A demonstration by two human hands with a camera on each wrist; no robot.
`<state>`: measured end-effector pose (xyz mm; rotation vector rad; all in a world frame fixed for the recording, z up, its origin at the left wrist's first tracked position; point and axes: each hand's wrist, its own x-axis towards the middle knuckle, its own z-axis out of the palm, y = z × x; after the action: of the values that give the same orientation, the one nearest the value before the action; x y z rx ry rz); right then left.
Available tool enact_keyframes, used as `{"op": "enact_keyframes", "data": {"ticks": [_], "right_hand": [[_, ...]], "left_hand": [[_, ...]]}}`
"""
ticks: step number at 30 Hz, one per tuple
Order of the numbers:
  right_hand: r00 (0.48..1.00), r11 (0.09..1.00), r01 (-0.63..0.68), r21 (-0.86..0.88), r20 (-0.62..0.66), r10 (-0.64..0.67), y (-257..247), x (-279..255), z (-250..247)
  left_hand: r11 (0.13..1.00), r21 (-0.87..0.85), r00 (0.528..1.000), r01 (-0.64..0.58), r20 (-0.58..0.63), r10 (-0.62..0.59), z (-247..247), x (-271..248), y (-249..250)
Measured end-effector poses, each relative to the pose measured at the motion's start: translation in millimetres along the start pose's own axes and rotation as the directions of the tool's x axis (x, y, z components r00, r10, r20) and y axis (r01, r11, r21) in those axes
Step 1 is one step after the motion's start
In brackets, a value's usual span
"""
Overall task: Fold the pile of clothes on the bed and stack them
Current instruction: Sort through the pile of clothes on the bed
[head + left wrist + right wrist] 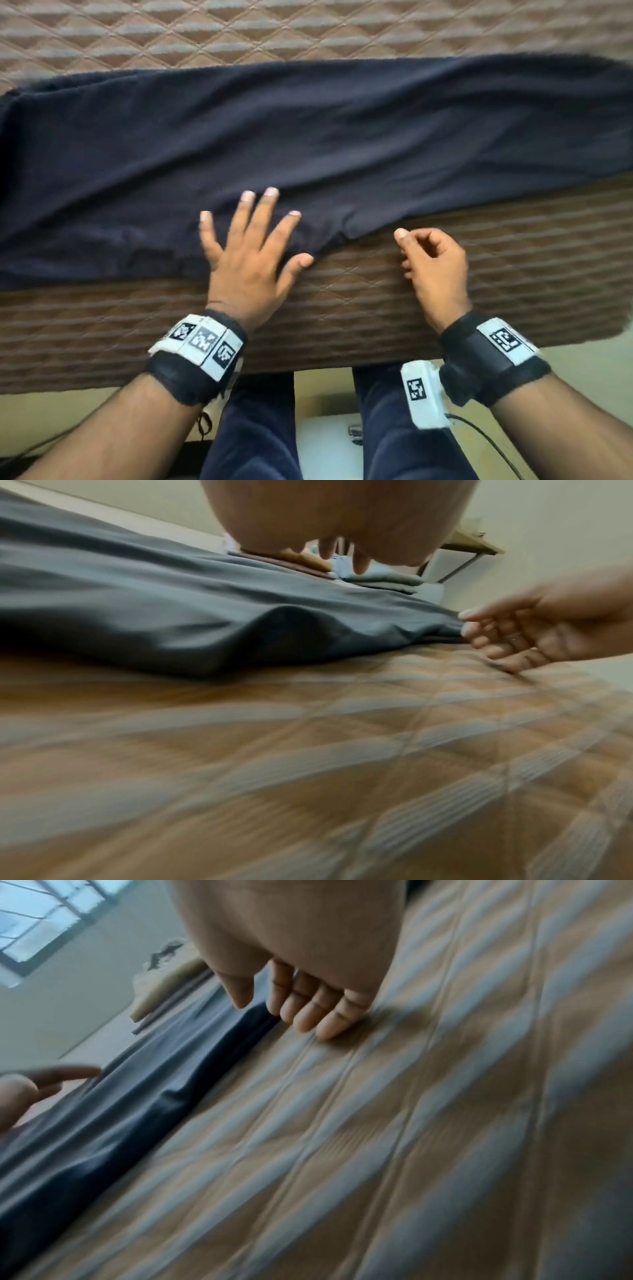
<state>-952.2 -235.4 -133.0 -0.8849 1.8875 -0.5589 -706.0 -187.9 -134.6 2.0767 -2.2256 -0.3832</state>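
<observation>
Fingers spread and straight, the left hand (pixel 251 250) lies flat on the near edge of the dark navy garment (pixel 308 144), probably pinning it for smoothing. The right hand (pixel 433 263), fingers loosely curled and holding nothing, hovers just beside that hem over the quilted bed (pixel 342 298). The garment lies stretched left to right across the bed.

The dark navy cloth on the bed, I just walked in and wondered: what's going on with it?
A person stands at the edge of a brown quilted bed, working on a long dark navy garment spread flat across it. Their left hand lies spread on the cloth near its front edge. Their right hand hovers beside that edge with fingers loosely curled, holding nothing. A stack of folded clothes sits further along the bed.
</observation>
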Motion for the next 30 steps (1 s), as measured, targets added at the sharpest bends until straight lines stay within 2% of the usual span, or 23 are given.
{"op": "enact_keyframes", "data": {"ticks": [1, 2, 4, 6, 7, 8, 10, 13, 16, 18, 20, 22, 25, 27, 30], "right_hand": [[0.987, 0.983, 0.153, -0.102, -0.024, -0.156, 0, 12, -18], [0.952, 0.931, 0.296, -0.215, -0.018, -0.307, -1, 25, -35], [0.864, 0.775, 0.473, -0.418, 0.048, -0.501, -2, 58, -67], [0.827, 0.624, 0.498, -0.603, 0.113, -0.551, 1, 100, -103], [0.836, 0.577, 0.466, -0.67, 0.12, -0.536, 5, 123, -126], [0.853, 0.569, 0.423, -0.705, 0.099, -0.512, 9, 142, -148], [0.867, 0.597, 0.333, -0.729, -0.012, -0.499, 16, 174, -199], [0.827, 0.663, 0.278, -0.695, -0.178, -0.534, 17, 207, -250], [0.879, 0.789, 0.254, -0.56, -0.207, -0.43, 14, 227, -255], [0.904, 0.831, 0.187, -0.524, -0.239, -0.354, 8, 235, -248], [0.931, 0.901, 0.112, -0.42, -0.272, -0.242, -3, 242, -239], [0.964, 0.951, 0.048, -0.304, -0.236, -0.124, -12, 248, -230], [0.986, 0.99, 0.047, -0.13, -0.156, -0.067, -16, 253, -226], [0.991, 0.997, 0.076, -0.002, -0.11, -0.076, -20, 249, -227], [0.978, 0.975, 0.183, 0.128, -0.125, -0.167, -27, 241, -231]], "left_hand": [[0.998, -0.018, 0.998, -0.066, 0.0, 0.066, 2, 10, 19], [0.993, -0.024, 0.993, -0.113, 0.022, 0.113, 8, 22, 38], [0.987, -0.02, 0.98, -0.159, 0.118, 0.16, 24, 46, 70], [0.987, 0.003, 0.957, -0.158, 0.248, 0.152, 40, 66, 92], [0.991, 0.017, 0.948, -0.134, 0.292, 0.123, 46, 73, 100], [0.994, 0.024, 0.95, -0.102, 0.297, 0.091, 49, 75, 104], [0.998, 0.01, 0.977, -0.062, 0.207, 0.059, 48, 76, 117], [0.996, 0.003, 0.992, -0.095, 0.084, 0.094, 46, 85, 139], [0.993, 0.026, 0.98, -0.117, 0.167, 0.111, 62, 103, 164], [0.989, 0.085, 0.968, -0.118, 0.232, 0.095, 76, 108, 174], [0.986, 0.126, 0.97, -0.106, 0.233, 0.074, 85, 108, 175], [0.987, 0.122, 0.974, -0.104, 0.215, 0.076, 87, 107, 174], [0.989, 0.099, 0.974, -0.109, 0.21, 0.086, 86, 107, 174], [0.991, 0.075, 0.971, -0.107, 0.221, 0.088, 86, 107, 174], [0.994, -0.003, 0.966, -0.108, 0.236, 0.106, 79, 109, 175]]}}
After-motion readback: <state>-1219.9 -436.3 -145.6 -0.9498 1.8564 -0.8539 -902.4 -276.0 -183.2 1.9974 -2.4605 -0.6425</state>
